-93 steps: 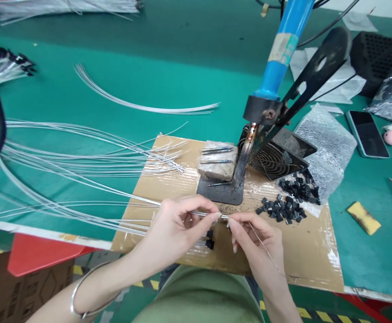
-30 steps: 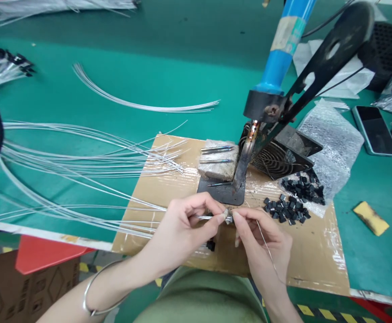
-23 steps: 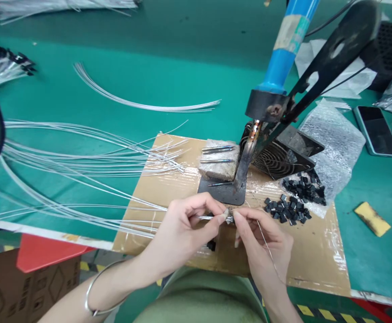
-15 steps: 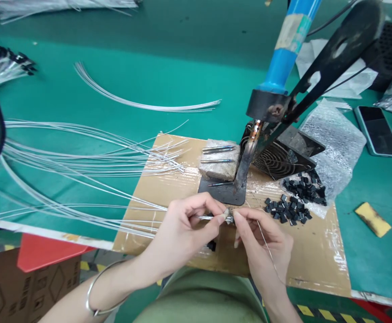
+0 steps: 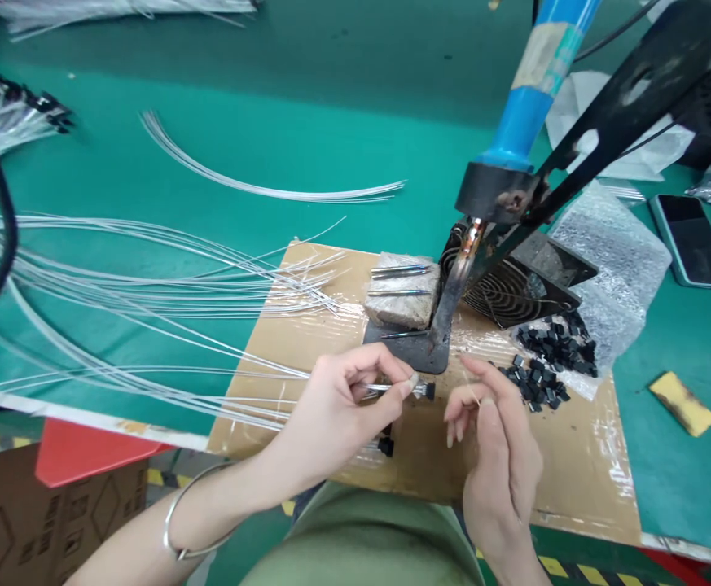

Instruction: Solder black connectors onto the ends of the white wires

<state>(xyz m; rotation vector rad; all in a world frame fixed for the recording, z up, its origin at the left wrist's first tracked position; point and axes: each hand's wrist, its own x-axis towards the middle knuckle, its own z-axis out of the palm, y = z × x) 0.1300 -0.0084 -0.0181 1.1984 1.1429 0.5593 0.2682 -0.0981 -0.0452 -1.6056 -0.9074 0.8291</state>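
Note:
My left hand [image 5: 361, 399] is closed in a pinch on thin wires with a small black connector [image 5: 431, 391] at their end, which sticks out to the right past my fingertips. A little apart from it, my right hand [image 5: 502, 439] has thumb and fingers together on a thin strand of solder wire [image 5: 472, 387], only part of which shows. Below my left fingers lies another black connector [image 5: 385, 446] on the cardboard. Just above the hands, a blue-handled soldering iron [image 5: 517, 122] points down in its black stand, tip near a dark metal plate [image 5: 416, 354].
Loose white wires [image 5: 147, 277] spread across the left of the green table. Black connectors [image 5: 535, 382] lie heaped right of the hands, near a small fan [image 5: 507, 289]. Metal tips rest on a grey block [image 5: 401, 309]. Farther right are a phone [image 5: 694, 240] and a yellow sponge [image 5: 682, 403].
My right hand has moved right and away from the connector, with its fingers turned up. My left hand keeps its pinch, and the black connector end is now uncovered.

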